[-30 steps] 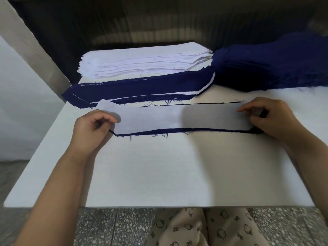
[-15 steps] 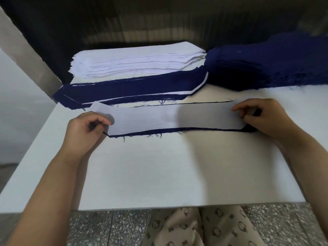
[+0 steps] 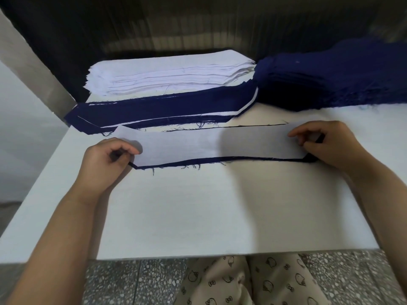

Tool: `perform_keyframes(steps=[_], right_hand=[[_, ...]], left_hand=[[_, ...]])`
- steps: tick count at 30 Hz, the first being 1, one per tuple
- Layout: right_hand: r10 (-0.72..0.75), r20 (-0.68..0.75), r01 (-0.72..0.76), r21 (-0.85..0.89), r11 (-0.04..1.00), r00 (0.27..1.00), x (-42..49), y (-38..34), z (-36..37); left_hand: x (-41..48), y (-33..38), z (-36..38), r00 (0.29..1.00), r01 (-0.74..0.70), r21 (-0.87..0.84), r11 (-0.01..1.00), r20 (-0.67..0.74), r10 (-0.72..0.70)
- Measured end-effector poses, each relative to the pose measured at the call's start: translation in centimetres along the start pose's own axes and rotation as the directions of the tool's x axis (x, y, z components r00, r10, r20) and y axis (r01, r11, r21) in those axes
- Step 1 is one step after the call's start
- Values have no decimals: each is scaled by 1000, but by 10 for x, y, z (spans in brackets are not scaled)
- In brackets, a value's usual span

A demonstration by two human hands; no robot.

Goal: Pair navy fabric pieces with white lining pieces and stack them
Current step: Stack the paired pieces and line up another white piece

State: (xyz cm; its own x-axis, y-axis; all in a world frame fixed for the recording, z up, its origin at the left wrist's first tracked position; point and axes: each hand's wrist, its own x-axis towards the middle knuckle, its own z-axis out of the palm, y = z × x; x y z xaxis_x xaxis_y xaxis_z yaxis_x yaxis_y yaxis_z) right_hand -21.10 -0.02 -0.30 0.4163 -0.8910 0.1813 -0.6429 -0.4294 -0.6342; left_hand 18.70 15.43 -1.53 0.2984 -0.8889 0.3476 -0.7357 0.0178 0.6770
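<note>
Lining (image 3: 220, 144), one white strip, lies on one navy piece (image 3: 198, 160) whose edge peeks out along the near side. The pair's long axis runs 9 to 3 across the table (image 3: 198, 205). The left hand (image 3: 108, 158) pinches the 9 o'clock end and the right hand (image 3: 328, 148) the 3 o'clock end. One paired stack (image 3: 158, 111) lies just beyond at 12, about equally near both hands. Behind it are two supply piles, a white pile (image 3: 169, 75) at 11 and a navy pile (image 3: 330, 80) at 1, with too many layers to count.
</note>
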Motion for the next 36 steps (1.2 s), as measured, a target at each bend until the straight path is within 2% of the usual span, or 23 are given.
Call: perform_keyframes(steps=[14,20,24,28,30,32,36], right_hand=[[-32,44,33,-14,999,999,1,4,1],[-61,19,61,-16,998,998,0,4,1],[-134,-168,135,-4,991,977,-2,0,1],[-55,-414,36,-53,998,908,-4,1,0],[-19,-459,-13,-67,998,888,-3,3,0],[-22,-413,-12,-80,997,910,-2,3,0],[-57,-207,20,-179,984,977,1,2,4]], left_hand=[[0,2,0,998,62,-49,997,0,-62],[0,7,-3,998,18,62,998,-60,-14],[2,3,-9,975,207,226,952,-124,-183],[-1,8,-11,954,293,173,940,-119,-276],[-1,10,-10,949,308,151,939,-119,-292],[-1,9,-9,946,315,158,936,-132,-296],[1,4,-9,946,316,172,933,-136,-295]])
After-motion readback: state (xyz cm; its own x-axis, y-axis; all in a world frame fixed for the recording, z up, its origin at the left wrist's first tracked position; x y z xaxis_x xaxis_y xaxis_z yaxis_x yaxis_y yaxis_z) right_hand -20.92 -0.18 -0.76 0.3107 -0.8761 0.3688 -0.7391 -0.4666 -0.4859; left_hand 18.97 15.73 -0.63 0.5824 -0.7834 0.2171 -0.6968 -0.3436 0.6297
